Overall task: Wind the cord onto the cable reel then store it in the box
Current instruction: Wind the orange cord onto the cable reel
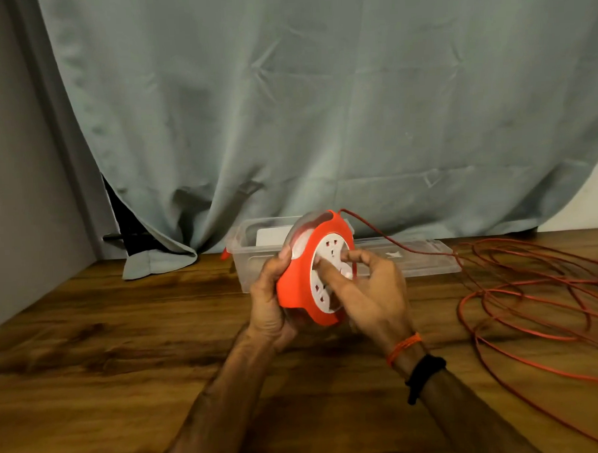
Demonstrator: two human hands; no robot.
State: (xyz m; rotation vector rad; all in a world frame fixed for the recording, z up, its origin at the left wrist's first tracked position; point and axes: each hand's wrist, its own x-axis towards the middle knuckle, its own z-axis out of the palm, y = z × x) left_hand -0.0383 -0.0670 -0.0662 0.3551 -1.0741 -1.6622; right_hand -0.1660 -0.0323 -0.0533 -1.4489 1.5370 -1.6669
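Observation:
I hold an orange cable reel point(298, 277) with a white socket face above the middle of the wooden table point(124, 336). My left hand point(268, 303) grips its clear back and left rim. My right hand point(369, 288) pinches the white face's small knob with thumb and fingers. A thin red cord point(520, 302) leaves the reel's top, runs right over the lid, and lies in several loose loops on the table's right side. Behind the reel stands a clear plastic box point(247, 259), open, with something white inside.
The box's clear lid point(425, 258) lies flat to the right of the box. A grey-green curtain point(319, 105) hangs behind the table, its hem resting on the back edge. A grey wall closes the left side.

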